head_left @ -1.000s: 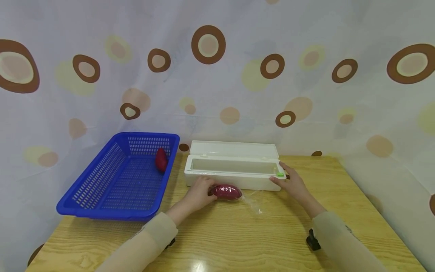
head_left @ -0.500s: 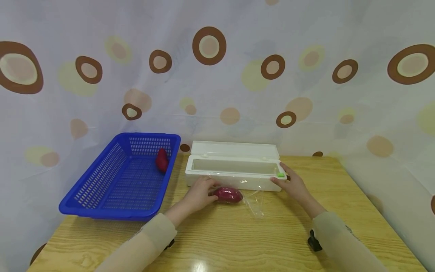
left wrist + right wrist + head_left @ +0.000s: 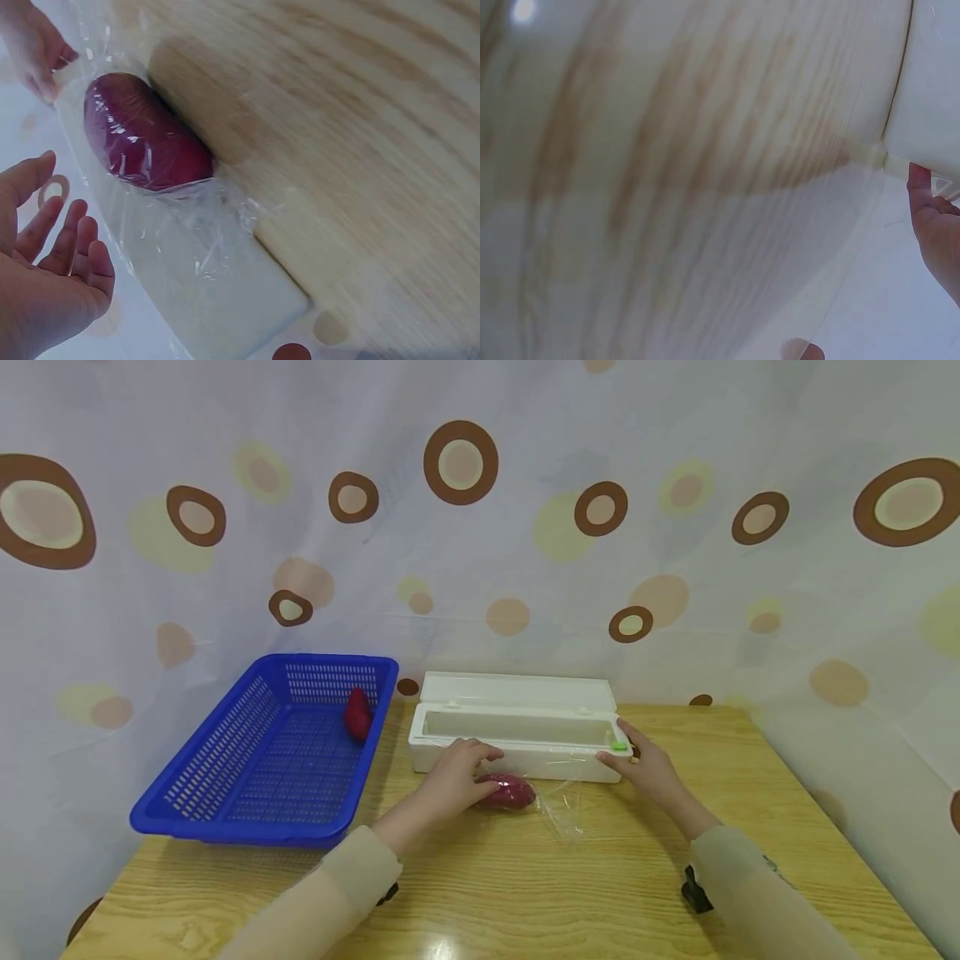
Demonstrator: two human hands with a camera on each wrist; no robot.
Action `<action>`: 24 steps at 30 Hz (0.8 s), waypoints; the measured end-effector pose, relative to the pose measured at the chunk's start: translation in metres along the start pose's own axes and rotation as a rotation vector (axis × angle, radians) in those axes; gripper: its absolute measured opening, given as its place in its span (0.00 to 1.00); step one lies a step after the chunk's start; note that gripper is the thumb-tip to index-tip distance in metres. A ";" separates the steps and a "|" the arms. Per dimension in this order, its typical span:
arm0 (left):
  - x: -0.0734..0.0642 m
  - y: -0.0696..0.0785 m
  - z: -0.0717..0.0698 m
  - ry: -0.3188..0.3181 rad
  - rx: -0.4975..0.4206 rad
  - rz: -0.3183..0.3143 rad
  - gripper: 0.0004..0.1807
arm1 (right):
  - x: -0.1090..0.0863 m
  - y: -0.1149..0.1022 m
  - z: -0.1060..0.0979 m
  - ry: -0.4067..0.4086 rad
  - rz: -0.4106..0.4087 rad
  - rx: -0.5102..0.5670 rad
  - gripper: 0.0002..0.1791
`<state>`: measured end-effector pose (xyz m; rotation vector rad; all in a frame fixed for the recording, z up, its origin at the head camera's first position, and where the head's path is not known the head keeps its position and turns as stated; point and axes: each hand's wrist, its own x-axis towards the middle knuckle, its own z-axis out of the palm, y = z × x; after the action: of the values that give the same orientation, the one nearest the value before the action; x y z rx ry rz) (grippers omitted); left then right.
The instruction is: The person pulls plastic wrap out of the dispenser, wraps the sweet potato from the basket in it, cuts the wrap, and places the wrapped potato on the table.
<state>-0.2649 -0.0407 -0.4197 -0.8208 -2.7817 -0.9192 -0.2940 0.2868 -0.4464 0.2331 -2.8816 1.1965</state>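
Your wrapped purple tuber (image 3: 514,792) lies just in front of the white box (image 3: 585,767), long axis roughly parallel; left grip (image 3: 452,779) fingers apart, right grip (image 3: 651,770) clamped on the box's end.

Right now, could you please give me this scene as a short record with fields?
Left hand: fingers loose, apart from the purple item
Right hand: holds the white box at its right end
Purple item: oblong, in clear film, in front of the box
White box: lid raised at the back
Blue basket: on the left, one red item inside
Surface: wooden table
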 end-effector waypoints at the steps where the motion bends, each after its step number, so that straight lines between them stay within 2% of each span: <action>1: 0.002 0.002 0.000 0.002 -0.004 -0.001 0.21 | 0.000 0.000 0.000 -0.002 -0.002 0.000 0.48; 5: 0.011 0.006 0.001 0.013 -0.017 -0.004 0.22 | 0.001 0.001 0.000 -0.002 -0.013 0.009 0.48; 14: 0.036 0.011 0.005 0.050 -0.085 0.045 0.22 | 0.001 0.002 0.001 0.009 -0.029 0.009 0.48; 24: 0.066 0.027 0.017 0.063 -0.111 0.091 0.24 | 0.002 0.003 0.002 0.021 -0.030 -0.010 0.48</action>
<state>-0.3063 0.0174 -0.4024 -0.9098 -2.6361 -1.0723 -0.2965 0.2872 -0.4501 0.2610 -2.8548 1.1716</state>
